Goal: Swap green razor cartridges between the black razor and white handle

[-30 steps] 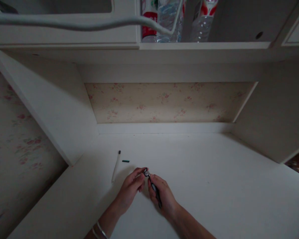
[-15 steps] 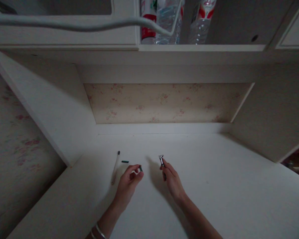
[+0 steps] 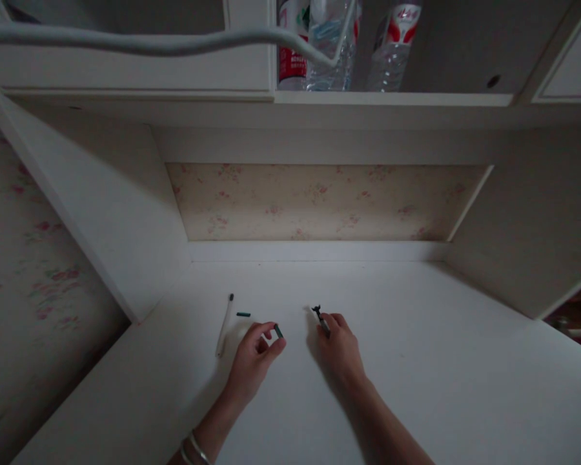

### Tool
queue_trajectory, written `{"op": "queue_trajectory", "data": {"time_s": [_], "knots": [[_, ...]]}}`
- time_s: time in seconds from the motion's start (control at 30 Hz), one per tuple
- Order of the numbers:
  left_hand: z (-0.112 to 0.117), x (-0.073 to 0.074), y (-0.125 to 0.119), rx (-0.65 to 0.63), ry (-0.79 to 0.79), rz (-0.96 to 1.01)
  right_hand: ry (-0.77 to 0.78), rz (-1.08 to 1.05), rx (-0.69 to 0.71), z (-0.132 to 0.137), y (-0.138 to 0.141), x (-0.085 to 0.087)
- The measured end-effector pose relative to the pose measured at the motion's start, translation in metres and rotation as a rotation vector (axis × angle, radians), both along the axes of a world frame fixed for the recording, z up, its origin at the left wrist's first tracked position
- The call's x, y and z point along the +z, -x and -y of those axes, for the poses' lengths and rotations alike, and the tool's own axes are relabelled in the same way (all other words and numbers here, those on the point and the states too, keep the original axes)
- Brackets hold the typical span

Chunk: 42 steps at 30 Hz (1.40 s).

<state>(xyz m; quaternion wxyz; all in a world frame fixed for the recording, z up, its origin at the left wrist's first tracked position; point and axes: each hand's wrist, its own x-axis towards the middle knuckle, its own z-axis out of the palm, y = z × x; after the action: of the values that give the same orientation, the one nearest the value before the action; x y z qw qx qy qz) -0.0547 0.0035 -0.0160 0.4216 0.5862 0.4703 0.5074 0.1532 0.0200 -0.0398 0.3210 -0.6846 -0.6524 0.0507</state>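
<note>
My left hand (image 3: 254, 355) pinches a small dark green bar, which looks like a razor head (image 3: 278, 330), between thumb and fingertips. To its right, my right hand (image 3: 339, 347) is closed around a razor handle (image 3: 318, 314). The handle's dark forked end points up and left, low over the table, and its grip is mostly hidden by my fingers. A gap separates the two held parts. A similar dark green bar (image 3: 243, 314) lies just beyond my left hand. Beside it rests a white toothbrush (image 3: 224, 326) with a dark head.
The white tabletop (image 3: 407, 387) runs back to a strip of floral wallpaper (image 3: 314, 200), with side panels left and right. Overhead is a shelf (image 3: 392, 98) with plastic bottles (image 3: 392, 48). A pale curved tube (image 3: 140, 44) crosses in front of the cabinet.
My right hand has lowered and turned the razor handle, so its end now shows dark instead of shiny. My left hand has shifted slightly right with the green bar.
</note>
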Motion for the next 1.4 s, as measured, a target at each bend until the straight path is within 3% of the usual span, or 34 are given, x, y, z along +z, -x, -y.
{"op": "queue_trajectory", "data": {"time_s": [0.7, 1.13, 1.4], "knots": [[0.001, -0.002, -0.004, -0.024, -0.050, -0.128, 0.032, 0.021, 0.030, 0.002, 0.007, 0.003], [0.005, -0.007, 0.001, 0.149, -0.307, -0.407, 0.042, 0.009, 0.051, 0.002, 0.010, 0.002], [0.010, -0.002, 0.001, 0.121, -0.403, -0.515, 0.001, -0.181, 0.050, 0.000, 0.008, 0.003]]}}
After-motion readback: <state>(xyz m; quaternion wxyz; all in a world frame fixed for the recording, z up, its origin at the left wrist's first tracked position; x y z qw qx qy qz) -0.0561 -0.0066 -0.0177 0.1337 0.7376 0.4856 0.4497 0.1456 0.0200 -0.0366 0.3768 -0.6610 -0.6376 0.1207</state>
